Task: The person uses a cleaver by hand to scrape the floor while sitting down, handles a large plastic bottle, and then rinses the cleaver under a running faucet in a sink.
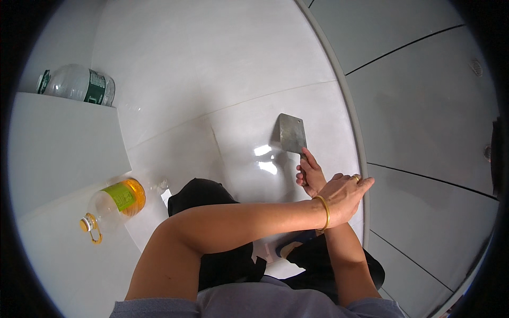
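A metal cleaver [293, 133] with a broad grey blade is held low over the pale tiled floor, its blade pointing away from me. My right hand [314, 175] is wrapped around its handle, below the blade. Crossed over my right forearm, near the wrist, lies my left hand [345, 195], palm down, with a ring on a finger and a gold bangle at the wrist. The left hand does not touch the cleaver. Part of its fingers and whatever is beneath its palm cannot be seen.
To the left, a plastic bottle with yellow oil [135, 194] and a green label stands near a white block [71, 135]. A large clear bottle [71, 83] is behind that block. Grey cabinet fronts [421, 107] line the right side. My knees are below my arms.
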Available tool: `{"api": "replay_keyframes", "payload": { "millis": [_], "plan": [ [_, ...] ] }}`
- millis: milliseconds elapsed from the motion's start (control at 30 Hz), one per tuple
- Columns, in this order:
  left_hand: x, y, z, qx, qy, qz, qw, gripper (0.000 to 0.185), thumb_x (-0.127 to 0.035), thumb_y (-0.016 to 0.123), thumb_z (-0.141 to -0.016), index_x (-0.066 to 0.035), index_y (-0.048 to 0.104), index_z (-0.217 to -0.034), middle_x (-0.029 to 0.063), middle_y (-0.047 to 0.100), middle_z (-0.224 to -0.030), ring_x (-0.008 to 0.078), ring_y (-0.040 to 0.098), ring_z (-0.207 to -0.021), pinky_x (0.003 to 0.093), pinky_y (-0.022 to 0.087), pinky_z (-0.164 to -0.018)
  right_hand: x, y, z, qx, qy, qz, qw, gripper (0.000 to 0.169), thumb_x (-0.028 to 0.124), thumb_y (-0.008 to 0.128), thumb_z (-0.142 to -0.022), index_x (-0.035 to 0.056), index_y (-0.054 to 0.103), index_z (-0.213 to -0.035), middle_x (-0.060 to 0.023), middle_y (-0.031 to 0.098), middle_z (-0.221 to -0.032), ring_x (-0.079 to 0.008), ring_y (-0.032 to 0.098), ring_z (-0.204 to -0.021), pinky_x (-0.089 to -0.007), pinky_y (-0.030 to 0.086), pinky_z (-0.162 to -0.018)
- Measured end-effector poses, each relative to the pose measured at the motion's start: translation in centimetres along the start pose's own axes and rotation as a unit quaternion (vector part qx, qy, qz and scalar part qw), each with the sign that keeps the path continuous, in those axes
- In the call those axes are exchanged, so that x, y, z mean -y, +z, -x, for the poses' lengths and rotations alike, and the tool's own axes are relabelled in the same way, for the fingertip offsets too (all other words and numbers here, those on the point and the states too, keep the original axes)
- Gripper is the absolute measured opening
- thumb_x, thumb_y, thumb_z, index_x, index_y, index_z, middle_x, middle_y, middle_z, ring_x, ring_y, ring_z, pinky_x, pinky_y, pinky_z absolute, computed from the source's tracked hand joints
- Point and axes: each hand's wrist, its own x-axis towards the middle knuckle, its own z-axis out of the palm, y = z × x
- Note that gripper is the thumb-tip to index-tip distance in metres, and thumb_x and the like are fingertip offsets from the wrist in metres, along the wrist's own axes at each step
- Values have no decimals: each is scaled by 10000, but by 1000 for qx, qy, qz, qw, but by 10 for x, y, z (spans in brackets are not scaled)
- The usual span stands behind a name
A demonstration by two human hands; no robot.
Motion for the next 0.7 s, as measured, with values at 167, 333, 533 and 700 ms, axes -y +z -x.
{"api": "replay_keyframes", "payload": {
  "millis": [167, 333, 533, 700],
  "plan": [
    [3, -13, 8, -23, 3, -7, 1000, 443, 11, 528, -765, 19, 466, -1204, 176, 595, -967, 297, 594, -932, 408, 422, -871, -70, -13, 27, 100, 14, 11, 995, 464, 149, 528, -944, 199, 393, -1385, 12, 466, -794, -67, 435, -599, -213, 403, -519],
    [-5, -6, 18, 7, 3, -22, 1000, 430, 57, 531, -740, 15, 468, -1164, 185, 592, -1003, 303, 597, -959, 387, 425, -886, -103, 9, 29, 176, -15, 126, 976, 454, 89, 501, -939, 140, 407, -1381, 20, 471, -788, -64, 442, -603, -218, 391, -498],
    [-4, -27, 22, 38, -27, -45, 998, 508, -7, 487, -790, 35, 429, -1293, 214, 570, -1076, 326, 590, -960, 405, 414, -943, -52, 51, 39, 115, 57, 233, 964, 456, 123, 502, -948, 194, 408, -1388, 12, 501, -806, -53, 453, -581, -190, 399, -514],
    [-3, -22, 26, 19, -21, -44, 999, 470, 39, 516, -751, 27, 443, -1216, 192, 584, -1030, 298, 599, -952, 388, 421, -897, -87, 27, 25, 146, -22, 230, 962, 442, 124, 474, -957, 173, 405, -1391, -1, 485, -786, -54, 455, -584, -205, 409, -509]
  ]
}}
